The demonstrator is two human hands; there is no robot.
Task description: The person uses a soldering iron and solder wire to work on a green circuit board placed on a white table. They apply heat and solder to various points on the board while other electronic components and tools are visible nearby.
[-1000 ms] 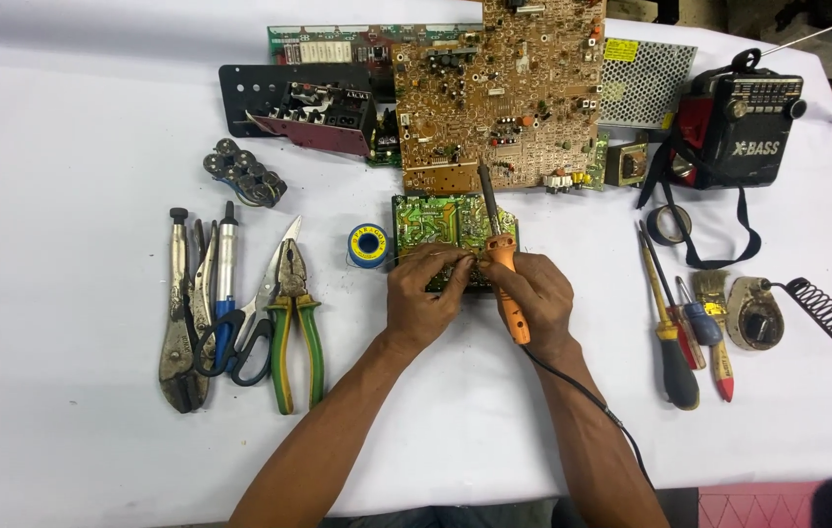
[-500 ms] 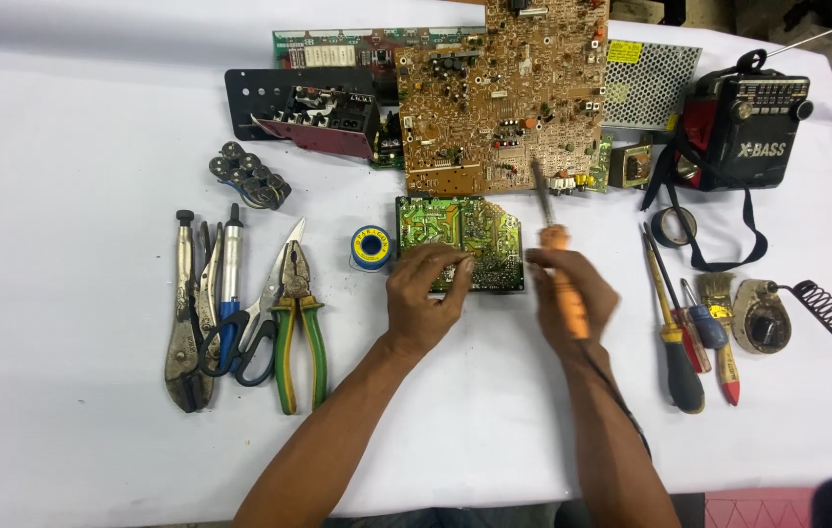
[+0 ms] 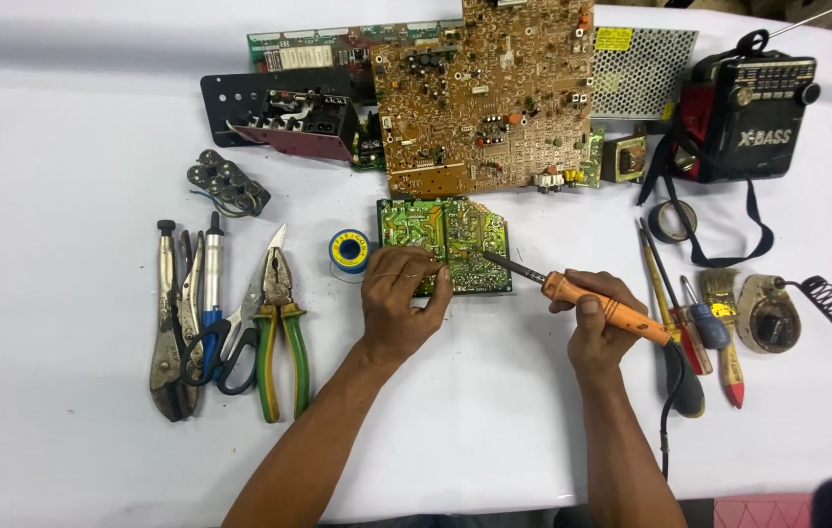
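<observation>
A small green circuit board (image 3: pixel 443 235) lies on the white table in front of me. My left hand (image 3: pixel 398 305) rests on its near edge, fingers pinching a thin solder wire against the board. My right hand (image 3: pixel 600 328) grips a soldering iron (image 3: pixel 602 301) by its orange handle. The iron lies almost level, its metal tip pointing left and touching the board's right half. Its black cord runs down past my right wrist. A blue and yellow solder spool (image 3: pixel 349 250) sits just left of the board.
A large brown circuit board (image 3: pixel 484 93), other boards and a perforated metal case (image 3: pixel 643 59) lie behind. Pliers, scissors and locking pliers (image 3: pixel 225 318) lie left. Screwdrivers, a brush (image 3: pixel 724 332), an iron stand (image 3: pixel 802 308), a tape roll (image 3: pixel 674 221) and a black radio (image 3: pixel 753 112) sit right.
My right hand moved right and lowered the soldering iron from upright to nearly level, tip now on the board. My left hand stayed on the board's near edge.
</observation>
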